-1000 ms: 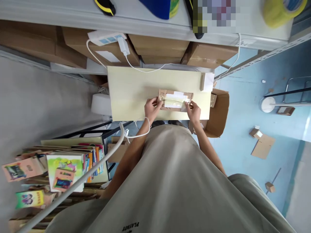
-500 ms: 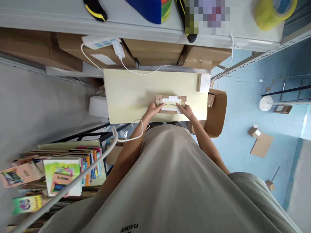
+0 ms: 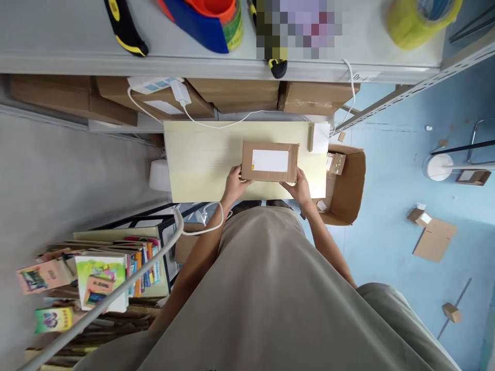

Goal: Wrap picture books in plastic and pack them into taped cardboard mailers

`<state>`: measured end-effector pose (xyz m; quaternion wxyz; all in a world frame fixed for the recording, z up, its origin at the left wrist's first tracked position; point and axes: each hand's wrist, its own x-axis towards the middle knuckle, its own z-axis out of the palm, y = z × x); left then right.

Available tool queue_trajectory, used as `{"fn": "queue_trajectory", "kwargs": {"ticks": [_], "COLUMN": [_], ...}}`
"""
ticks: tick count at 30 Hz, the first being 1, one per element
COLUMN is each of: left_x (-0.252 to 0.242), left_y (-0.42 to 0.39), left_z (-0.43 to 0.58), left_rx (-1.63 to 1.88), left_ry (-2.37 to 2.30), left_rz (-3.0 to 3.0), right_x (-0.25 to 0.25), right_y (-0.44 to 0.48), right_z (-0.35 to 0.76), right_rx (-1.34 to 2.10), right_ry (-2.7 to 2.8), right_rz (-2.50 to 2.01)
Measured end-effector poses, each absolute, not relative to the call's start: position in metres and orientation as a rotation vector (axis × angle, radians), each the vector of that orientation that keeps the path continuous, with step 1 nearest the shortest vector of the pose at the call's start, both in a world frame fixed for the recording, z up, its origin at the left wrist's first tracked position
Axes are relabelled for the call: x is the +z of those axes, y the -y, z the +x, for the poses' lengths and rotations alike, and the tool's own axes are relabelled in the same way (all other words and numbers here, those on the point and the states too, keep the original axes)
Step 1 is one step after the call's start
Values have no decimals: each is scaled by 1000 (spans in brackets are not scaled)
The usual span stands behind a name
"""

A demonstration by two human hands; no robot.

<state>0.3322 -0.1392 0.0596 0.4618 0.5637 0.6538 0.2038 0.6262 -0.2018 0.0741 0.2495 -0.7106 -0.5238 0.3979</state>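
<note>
A brown cardboard box (image 3: pixel 247 161) with a white label (image 3: pixel 269 160) is held over the pale yellow tabletop (image 3: pixel 201 154). My left hand (image 3: pixel 235 184) grips its lower left corner. On the opposite side, my right hand (image 3: pixel 297 186) grips the lower right corner. Both thumbs lie along the near edge, and the other fingers are partly hidden by the box. The labelled face points up toward me. A small white box (image 3: pixel 319 138) sits at the tabletop's far right corner.
Right of the table stands a large open carton (image 3: pixel 353 185) with small packages inside. A grey shelf (image 3: pixel 185 64) crosses above the far side, bearing a box cutter (image 3: pixel 126 31), a tape dispenser (image 3: pixel 216 31) and a yellow tape roll (image 3: pixel 419 26). Books (image 3: pixel 145 265) are stacked at left.
The box has turned in my hands, from a taped narrow side showing to its broad labelled face. My view has shifted slightly, showing more of the shelf.
</note>
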Motion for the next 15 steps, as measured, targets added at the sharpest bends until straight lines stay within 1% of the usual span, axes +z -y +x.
{"fn": "queue_trajectory", "kwargs": {"ticks": [2, 5, 8, 10, 12, 14, 15], "left_x": [53, 39, 26, 23, 26, 34, 39], "left_y": [133, 124, 120, 121, 121, 120, 119], "left_z": [342, 349, 343, 336, 336, 349, 360], "left_rx": [530, 543, 512, 589, 788, 939, 962], "left_ry": [-1659, -1703, -1689, -1754, -1886, -1917, -1880], "left_rz": [1385, 1337, 1268, 1254, 1269, 1329, 1378], "right_x": [63, 43, 30, 29, 32, 37, 39], "right_y": [191, 170, 160, 159, 159, 153, 147], "right_z": [628, 625, 627, 639, 660, 688, 703], "right_rx": [1054, 1100, 1276, 1369, 1317, 1136, 1037], "right_ry": [1480, 1547, 1632, 1748, 1856, 1904, 1914], "right_rz": [-1926, -1917, -1960, -2000, -2057, -2119, -2142]}}
